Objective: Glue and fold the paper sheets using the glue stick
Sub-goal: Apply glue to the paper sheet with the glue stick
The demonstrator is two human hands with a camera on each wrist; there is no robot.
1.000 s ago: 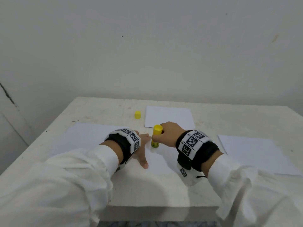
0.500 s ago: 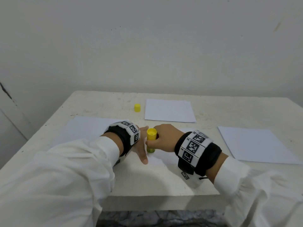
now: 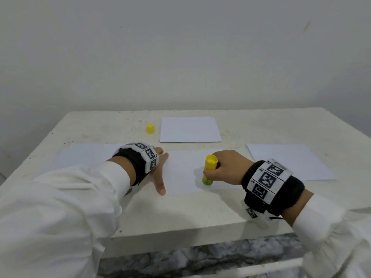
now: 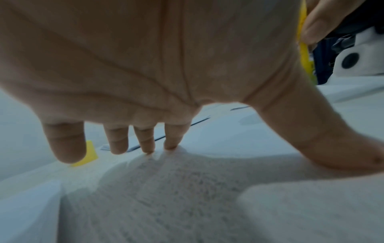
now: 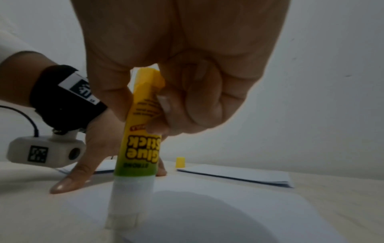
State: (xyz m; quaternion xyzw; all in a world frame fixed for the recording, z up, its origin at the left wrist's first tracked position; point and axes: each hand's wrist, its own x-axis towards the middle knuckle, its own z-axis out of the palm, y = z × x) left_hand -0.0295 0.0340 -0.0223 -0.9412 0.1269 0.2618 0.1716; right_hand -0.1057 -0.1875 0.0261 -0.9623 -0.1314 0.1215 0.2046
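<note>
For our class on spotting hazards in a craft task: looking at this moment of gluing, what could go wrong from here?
1. The glue stick, gripped by the right hand, meets the centre sheet near its front edge, so a stroke may smear glue onto the table.
2. The left hand holds down only the sheet's left side; the right side could drag or wrinkle.
3. The cap stands apart, leaving the glue uncovered; it might dry.

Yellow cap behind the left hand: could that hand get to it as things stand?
Probably yes. The yellow cap stands alone on the table, just beyond the left hand, with nothing between them. But that hand is pressing flat on the sheet being glued, so it would have to let go.
</note>
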